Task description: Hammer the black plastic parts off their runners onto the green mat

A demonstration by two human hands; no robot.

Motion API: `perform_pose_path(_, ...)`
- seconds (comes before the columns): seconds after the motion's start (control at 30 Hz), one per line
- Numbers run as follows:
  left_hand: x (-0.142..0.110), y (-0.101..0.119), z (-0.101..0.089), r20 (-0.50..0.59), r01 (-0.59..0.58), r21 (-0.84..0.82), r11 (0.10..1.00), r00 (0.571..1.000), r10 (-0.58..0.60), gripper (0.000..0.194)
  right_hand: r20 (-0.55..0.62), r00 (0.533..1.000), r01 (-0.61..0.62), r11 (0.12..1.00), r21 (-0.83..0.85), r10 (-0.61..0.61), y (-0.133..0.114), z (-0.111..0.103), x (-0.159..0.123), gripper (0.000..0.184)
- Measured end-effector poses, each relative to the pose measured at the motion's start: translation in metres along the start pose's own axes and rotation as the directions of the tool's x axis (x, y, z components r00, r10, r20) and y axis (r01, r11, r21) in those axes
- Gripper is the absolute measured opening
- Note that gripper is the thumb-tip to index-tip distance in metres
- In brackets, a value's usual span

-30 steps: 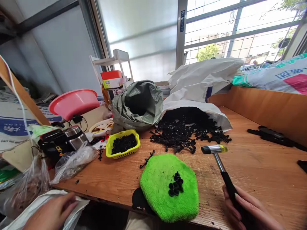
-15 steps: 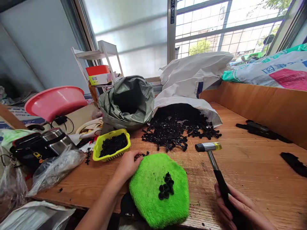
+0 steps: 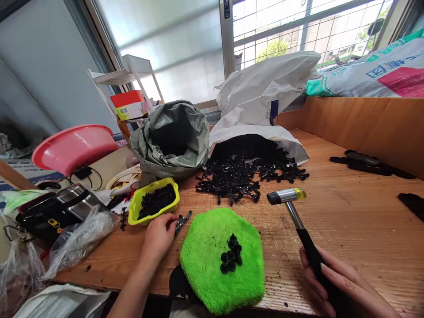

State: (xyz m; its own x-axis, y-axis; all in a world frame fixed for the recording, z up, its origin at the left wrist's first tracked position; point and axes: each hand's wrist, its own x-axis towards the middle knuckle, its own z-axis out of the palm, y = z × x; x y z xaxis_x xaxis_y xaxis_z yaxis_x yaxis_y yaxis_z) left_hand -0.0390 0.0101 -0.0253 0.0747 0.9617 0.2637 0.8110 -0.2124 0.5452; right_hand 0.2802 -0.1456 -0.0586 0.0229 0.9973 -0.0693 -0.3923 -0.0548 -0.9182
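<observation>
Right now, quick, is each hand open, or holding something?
Left hand: closed, fingertips pinching a black plastic piece.
Right hand: closed around the hammer.

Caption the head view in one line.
Right hand grips a hammer; left hand holds a black piece beside a green pad.

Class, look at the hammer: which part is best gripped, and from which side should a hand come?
Likely the black handle of the hammer, from the near right: it slants down toward that side and looks long and slim enough to wrap around, as the right hand does. The head, crosswise at the far end, is better left free.
</observation>
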Motion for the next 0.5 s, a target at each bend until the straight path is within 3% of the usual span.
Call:
perform_pose_path(0.1,-0.018,0.026,-0.005,-0.082,-0.156,-0.030,0.987,0.985,0.153,0.019,-0.020,1.000,0.013,1.000,0.012,-0.013,0.001,0.000,0.000,0.036)
perform_pose_path(0.17,-0.033,0.048,-0.003,0.024,-0.249,-0.196,0.948,0.966,0.259,0.017,0.011,1.000,0.027,1.000,0.011,-0.027,0.002,-0.001,0.001,0.036)
perform_pose_path(0.23,-0.047,0.066,0.003,0.180,-0.298,-0.316,0.901,0.913,0.365,0.013,0.036,0.999,0.029,1.000,-0.007,-0.028,0.002,-0.003,0.002,0.036)
perform_pose_path(0.33,-0.058,0.078,0.012,0.314,-0.300,-0.357,0.885,0.853,0.416,0.012,0.000,1.000,0.015,0.999,-0.030,-0.015,0.000,-0.002,0.001,0.039)
perform_pose_path(0.5,-0.052,0.072,0.014,0.255,-0.293,-0.247,0.923,0.900,0.354,0.014,-0.029,0.999,0.016,1.000,0.019,-0.015,-0.002,0.005,-0.002,0.038)
